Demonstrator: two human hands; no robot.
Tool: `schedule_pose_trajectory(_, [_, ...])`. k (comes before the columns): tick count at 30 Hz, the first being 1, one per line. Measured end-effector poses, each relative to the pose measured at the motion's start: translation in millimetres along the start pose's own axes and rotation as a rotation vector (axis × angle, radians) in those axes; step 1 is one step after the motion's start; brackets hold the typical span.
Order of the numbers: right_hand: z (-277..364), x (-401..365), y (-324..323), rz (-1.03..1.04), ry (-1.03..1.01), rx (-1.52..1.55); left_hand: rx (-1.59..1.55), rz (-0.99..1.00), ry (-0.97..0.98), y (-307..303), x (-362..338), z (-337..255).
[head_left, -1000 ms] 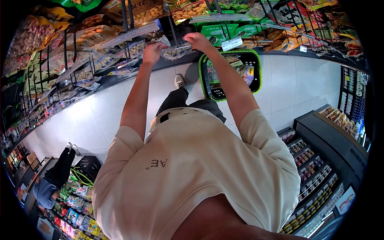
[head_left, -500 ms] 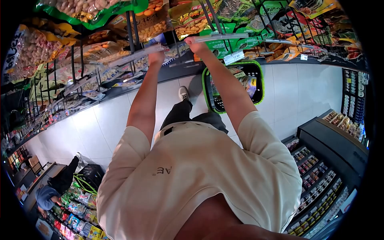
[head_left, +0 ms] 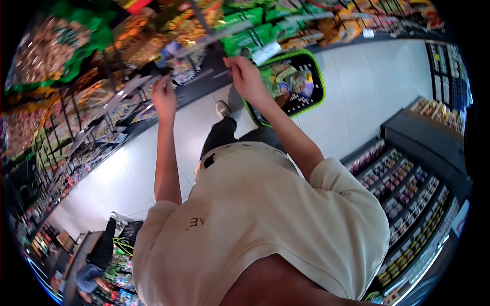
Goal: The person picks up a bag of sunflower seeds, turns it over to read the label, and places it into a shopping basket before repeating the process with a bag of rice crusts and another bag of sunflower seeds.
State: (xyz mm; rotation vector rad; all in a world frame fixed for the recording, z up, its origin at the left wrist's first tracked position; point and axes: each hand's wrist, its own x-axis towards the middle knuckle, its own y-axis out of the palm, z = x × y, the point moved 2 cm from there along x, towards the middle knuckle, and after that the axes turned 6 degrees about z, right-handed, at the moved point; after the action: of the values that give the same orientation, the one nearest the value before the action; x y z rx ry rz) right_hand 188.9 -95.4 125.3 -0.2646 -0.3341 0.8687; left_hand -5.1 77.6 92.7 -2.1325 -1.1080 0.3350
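My left hand (head_left: 164, 99) is at the front of the snack racks, its fingers bent and close together. Whether anything is between them is hidden by blur. My right hand (head_left: 247, 79) hovers between the rack and the shopping basket (head_left: 320, 76), fingers curled inward. A small orange patch shows at its fingertips, and I cannot make out whether it is held. Closest to my left hand is a blue-and-white snack bag (head_left: 185, 69). Green snack bags (head_left: 247, 38) hang beyond my right hand, beside a white price tag (head_left: 267, 52).
The green-rimmed black basket holds several packets (head_left: 288, 81) and stands on the floor near my shoe (head_left: 222, 109). Bagged nuts (head_left: 48, 48) hang at far left. Stepped shelves of small jars (head_left: 403, 188) stand at right. Another person (head_left: 92, 275) is at lower left.
Both hands have come away from the clear shelf-edge strip, moving left and back towards me. They are farther apart. The view has turned and the racks are blurred.
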Motion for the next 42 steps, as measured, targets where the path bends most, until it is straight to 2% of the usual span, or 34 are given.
schedule_pose_trajectory(1, [20, -25, -22, 0.053, 0.133, 0.004, -0.051, -0.04, -0.037, 0, -24, -2])
schedule_pose_trajectory(2, [12, -45, -35, 0.034, 0.159, -0.003, -0.044, 0.018, -0.108, 0, -47, -1])
schedule_pose_trajectory(4, [-19, -98, -54, 0.127, 0.245, -0.052, -0.03, 0.121, -0.212, 10, -96, 8])
schedule_pose_trajectory(5, [-38, -120, -64, 0.11, 0.258, -0.054, -0.019, 0.153, -0.237, 20, -115, 18])
schedule_pose_trajectory(6, [-61, -141, -74, 0.177, 0.302, -0.188, -0.021, 0.168, -0.227, 34, -134, 27])
schedule_pose_trajectory(7, [-83, -165, -83, 0.25, 0.351, -0.315, -0.007, 0.228, -0.304, 47, -157, 40])
schedule_pose_trajectory(8, [-105, -184, -93, 0.313, 0.469, -0.316, 0.009, 0.282, -0.38, 61, -178, 55])
schedule_pose_trajectory(10, [-142, -221, -117, 0.404, 0.46, -0.381, 0.093, 0.415, -0.345, 91, -218, 95])
schedule_pose_trajectory(11, [-151, -236, -131, 0.397, 0.462, -0.377, 0.025, 0.516, -0.455, 96, -228, 82])
schedule_pose_trajectory(12, [-159, -251, -145, 0.393, 0.58, -0.379, 0.031, 0.52, -0.449, 100, -240, 82])
schedule_pose_trajectory(13, [-172, -267, -159, 0.387, 0.696, -0.38, 0.02, 0.62, -0.583, 110, -253, 93])
schedule_pose_trajectory(14, [-201, -292, -171, 0.371, 0.669, -0.389, 0.009, 0.722, -0.722, 115, -268, 98])
schedule_pose_trajectory(15, [-215, -315, -184, 0.378, 0.713, -0.401, 0.049, 0.792, -0.768, 119, -275, 97])
schedule_pose_trajectory(19, [-262, -392, -236, 0.342, 0.85, -0.401, 0.033, 0.761, -0.763, 139, -283, 60])
schedule_pose_trajectory(20, [-275, -411, -246, 0.34, 0.852, -0.397, 0.013, 0.734, -0.709, 147, -280, 49])
schedule_pose_trajectory(23, [-306, -460, -271, 0.455, 1.132, -0.219, -0.026, 0.718, -0.648, 170, -268, 6])
schedule_pose_trajectory(24, [-309, -467, -277, 0.458, 1.135, -0.213, -0.047, 0.73, -0.636, 177, -266, -6])
schedule_pose_trajectory(25, [-310, -471, -283, 0.461, 1.225, -0.164, -0.042, 0.731, -0.638, 184, -265, -12])
schedule_pose_trajectory(27, [-297, -471, -293, 0.419, 1.338, -0.077, 0.029, 0.687, -0.442, 195, -262, -24])
schedule_pose_trajectory(34, [-271, -438, -296, 0.184, 1.238, 0.076, 0.103, 0.817, -0.494, 199, -259, -13])
schedule_pose_trajectory(42, [-251, -426, -281, 0.155, 1.223, 0.113, -0.011, 0.805, -0.611, 189, -247, 15])
